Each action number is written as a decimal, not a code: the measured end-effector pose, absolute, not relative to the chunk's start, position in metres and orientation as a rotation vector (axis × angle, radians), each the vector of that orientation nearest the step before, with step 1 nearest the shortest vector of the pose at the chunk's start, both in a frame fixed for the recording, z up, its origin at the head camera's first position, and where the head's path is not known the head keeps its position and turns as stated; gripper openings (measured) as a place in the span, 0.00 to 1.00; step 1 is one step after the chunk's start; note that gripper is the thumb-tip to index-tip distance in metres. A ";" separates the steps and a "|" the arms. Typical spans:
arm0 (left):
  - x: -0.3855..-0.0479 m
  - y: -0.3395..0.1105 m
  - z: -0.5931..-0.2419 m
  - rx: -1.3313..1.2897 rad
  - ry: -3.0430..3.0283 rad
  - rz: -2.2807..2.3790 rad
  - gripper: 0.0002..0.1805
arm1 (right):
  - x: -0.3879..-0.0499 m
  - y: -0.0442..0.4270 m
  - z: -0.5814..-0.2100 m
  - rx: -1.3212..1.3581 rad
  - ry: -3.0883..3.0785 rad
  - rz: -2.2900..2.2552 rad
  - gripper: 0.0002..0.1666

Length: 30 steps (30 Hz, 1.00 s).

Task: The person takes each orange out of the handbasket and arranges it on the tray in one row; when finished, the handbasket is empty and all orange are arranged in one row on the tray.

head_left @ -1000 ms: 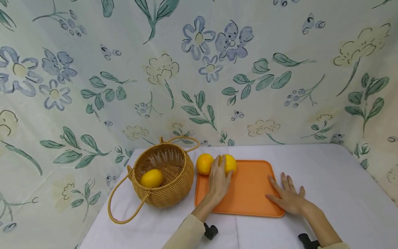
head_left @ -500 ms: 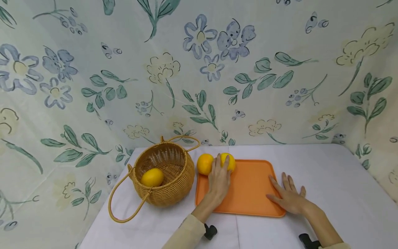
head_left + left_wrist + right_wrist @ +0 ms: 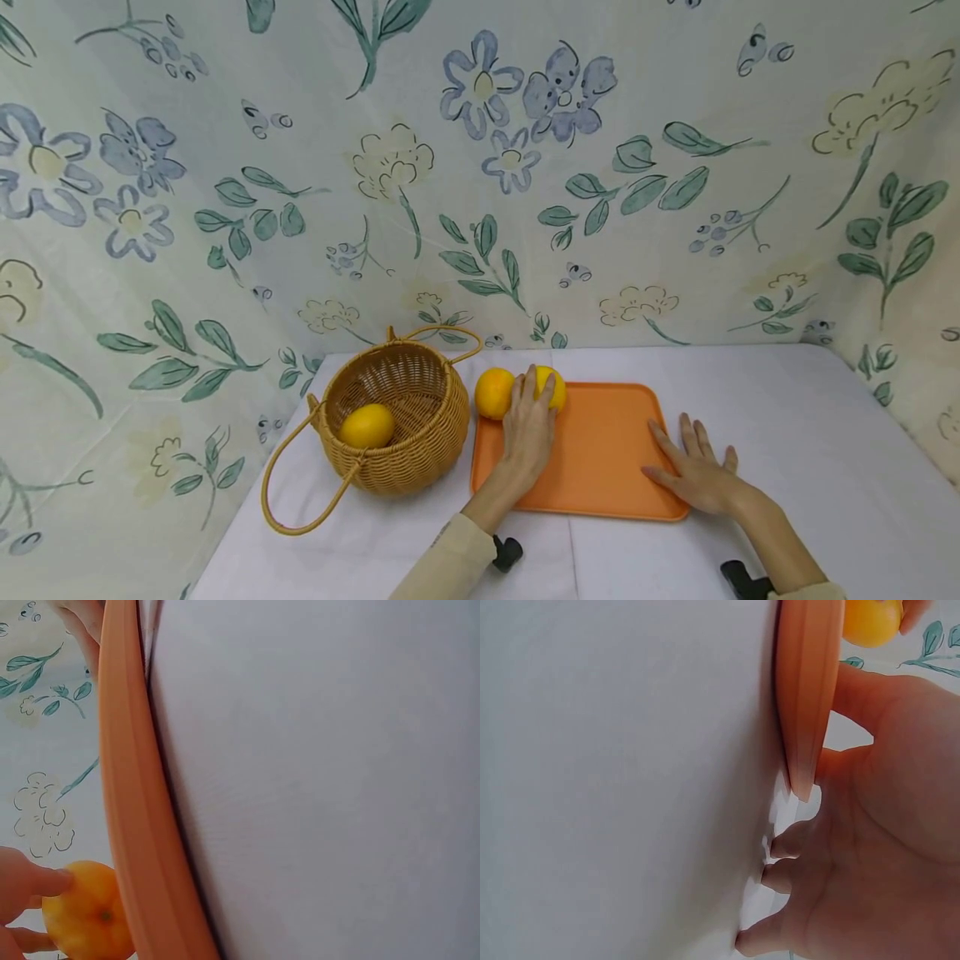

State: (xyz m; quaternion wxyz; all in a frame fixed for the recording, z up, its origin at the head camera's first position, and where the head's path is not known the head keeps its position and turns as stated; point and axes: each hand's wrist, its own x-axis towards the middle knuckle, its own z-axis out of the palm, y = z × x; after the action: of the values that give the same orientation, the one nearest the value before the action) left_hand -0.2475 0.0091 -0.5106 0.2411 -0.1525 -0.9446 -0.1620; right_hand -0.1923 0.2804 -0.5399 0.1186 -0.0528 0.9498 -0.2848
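Observation:
An orange tray lies on the white cloth. At its back left corner my left hand holds a yellow orange; in the left wrist view the thumb and fingers are around this orange. Close to the hand's left side sits a second, deeper-coloured orange. My right hand has its fingers spread, with the thumb and index finger over the tray's right edge and the other fingertips on the cloth. The right wrist view shows that hand's palm beside the tray rim.
Left of the tray stands a wicker basket, its handles folded outward. A lemon-like yellow fruit lies inside it. Behind the table hangs a floral cloth. Black wrist mounts show near the sleeves.
The held orange has shifted slightly left, and my left fingers cover a little more of it. My right hand, the basket and the tray stay in place.

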 end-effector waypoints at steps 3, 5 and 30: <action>-0.248 0.009 -0.510 -0.422 -2.603 -0.450 0.30 | -0.189 0.276 -0.531 -0.146 2.774 -0.833 0.56; -0.248 0.009 -0.510 -0.423 -2.621 -0.447 0.31 | -0.188 0.274 -0.527 -0.133 2.778 -0.802 0.56; -0.237 0.000 -0.475 -0.458 -2.686 -0.371 0.34 | -0.187 0.273 -0.521 -0.145 2.764 -0.812 0.55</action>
State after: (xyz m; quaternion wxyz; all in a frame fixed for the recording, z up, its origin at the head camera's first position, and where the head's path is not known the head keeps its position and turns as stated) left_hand -0.2370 0.0000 -0.4745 0.1948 -0.1633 -0.9580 -0.1325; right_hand -0.1874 0.2725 -0.5207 0.1281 -0.0499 0.9504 -0.2792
